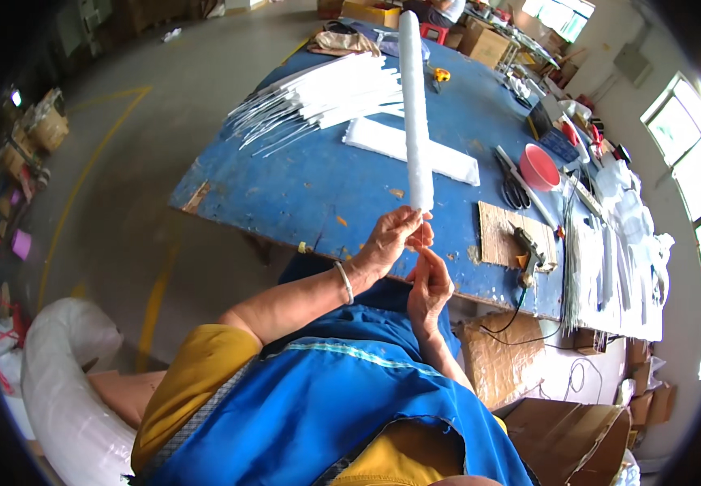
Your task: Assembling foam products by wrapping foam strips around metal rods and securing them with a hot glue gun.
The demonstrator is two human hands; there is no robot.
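A blue apron (342, 405) over a yellow sleeve (196, 364) fills the near foreground, and both forearms rise from it toward the grip. The left hand (387, 241), with a thin bangle (344, 282) at the wrist, closes its fingers around the lower end of a long white foam-wrapped rod (414, 105). The right hand (429, 283) sits just below and beside it, fingertips pinched narrowly at the rod's bottom tip; what exactly they pinch is too small to tell. From the grip the rod stands away over the blue worktable (310, 186), reaching almost to its far edge.

Beyond the grip and to its left lies a fanned heap of white rods with thin wire ends (318, 101). Just behind the held rod a flat white foam strip (448, 158) lies across the table. To the right of the grip rests a piece of cardboard (500, 235) with a glue gun (529, 251) on it, its cord dropping off the table edge. Further right lie scissors (514, 182), a pink bowl (538, 166) and a bundle of thin wires (585, 267). Down to the left of the grip, on the floor, sits a big white roll (67, 381).
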